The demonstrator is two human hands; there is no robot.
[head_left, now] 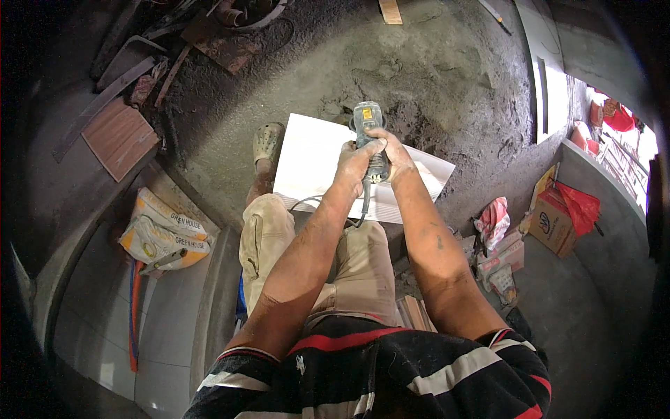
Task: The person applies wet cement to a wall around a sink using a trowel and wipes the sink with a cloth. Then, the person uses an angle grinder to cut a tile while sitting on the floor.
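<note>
A person in beige trousers (276,234) is gripping a power tool (370,129) over a white tile (307,150), its cord (366,199) trailing toward 6 o'clock. The left hand (354,164) is curling closed around the tool's body; the right hand (396,152) is wrapping its other side, fingers bent. Beneath the tile, a rough grey floor (426,59) is spreading toward 12 o'clock, glistening in patches. From the tool, sacks (171,234) are lying at 8 o'clock, showing bold printed lettering; at 4 o'clock a carton (551,223) is bearing dark print beside a red bag (581,204). A yellow label is marking the tool, too small for reading. A brown tile (120,138) is resting at 9 o'clock; farthest, a wooden strip (391,10) is lying at 12.
</note>
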